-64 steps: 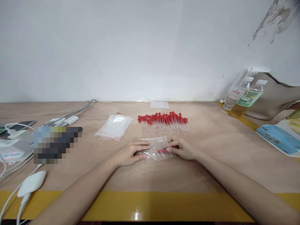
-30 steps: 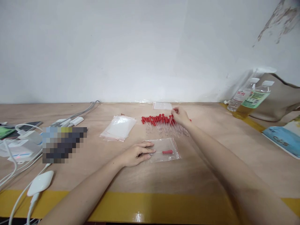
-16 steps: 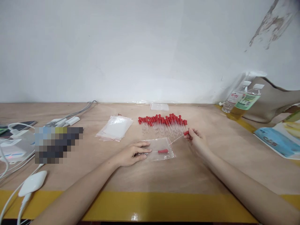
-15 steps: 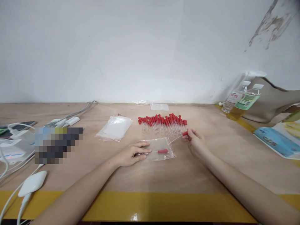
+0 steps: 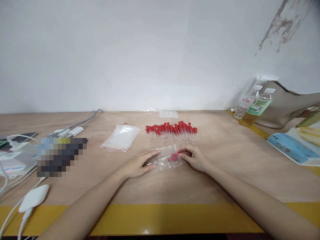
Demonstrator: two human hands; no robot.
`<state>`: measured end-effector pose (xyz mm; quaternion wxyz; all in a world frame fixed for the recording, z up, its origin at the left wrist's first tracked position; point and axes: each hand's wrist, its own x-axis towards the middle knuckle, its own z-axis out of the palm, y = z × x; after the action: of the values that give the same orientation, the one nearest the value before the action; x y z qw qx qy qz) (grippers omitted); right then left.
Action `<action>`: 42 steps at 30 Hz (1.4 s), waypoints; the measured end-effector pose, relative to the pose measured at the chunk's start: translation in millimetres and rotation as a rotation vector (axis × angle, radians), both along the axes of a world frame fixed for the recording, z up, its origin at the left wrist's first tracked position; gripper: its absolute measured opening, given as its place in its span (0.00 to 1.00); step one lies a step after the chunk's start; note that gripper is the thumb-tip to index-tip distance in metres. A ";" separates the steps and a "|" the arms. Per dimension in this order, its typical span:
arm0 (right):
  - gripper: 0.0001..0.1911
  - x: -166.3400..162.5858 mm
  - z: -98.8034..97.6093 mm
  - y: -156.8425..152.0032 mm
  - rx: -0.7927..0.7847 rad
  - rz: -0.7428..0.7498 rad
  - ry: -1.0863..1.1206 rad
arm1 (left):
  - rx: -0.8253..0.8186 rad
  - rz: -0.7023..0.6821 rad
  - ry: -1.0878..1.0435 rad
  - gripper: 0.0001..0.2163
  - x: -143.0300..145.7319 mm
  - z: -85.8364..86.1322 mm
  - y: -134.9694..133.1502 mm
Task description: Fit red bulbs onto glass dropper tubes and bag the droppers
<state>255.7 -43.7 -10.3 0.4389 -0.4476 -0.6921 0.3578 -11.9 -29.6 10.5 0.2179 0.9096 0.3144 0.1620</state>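
A small clear zip bag point(image 5: 165, 157) lies on the wooden table point(image 5: 225, 160) in front of me, with red-bulbed droppers inside it. My left hand point(image 5: 140, 163) rests on the bag's left end, fingers stretched over it. My right hand point(image 5: 193, 157) is at the bag's right, open end, fingers pinched on a red-bulbed dropper point(image 5: 175, 156) that reaches into the bag. Just behind the bag lies a row of several more red-bulbed droppers point(image 5: 172, 130).
A stack of empty zip bags point(image 5: 121, 136) lies left of the droppers, another bag point(image 5: 168, 114) near the wall. Chargers, cables and a white mouse point(image 5: 33, 197) crowd the left. Two bottles point(image 5: 252, 103) and a blue packet point(image 5: 290, 148) sit at the right.
My right hand reached to the dropper row, picked one dropper up and brought it back to the bag's opening. My left hand stayed on the bag.
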 end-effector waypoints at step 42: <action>0.17 -24.5 40.0 116.6 0.025 -0.597 -0.382 | 0.002 -0.037 0.051 0.21 -4.4 -3.4 3.3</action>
<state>231.2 73.0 29.7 0.3924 -0.6837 -0.6045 0.1150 -16.3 -26.3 7.0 0.2121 0.9193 0.3029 0.1349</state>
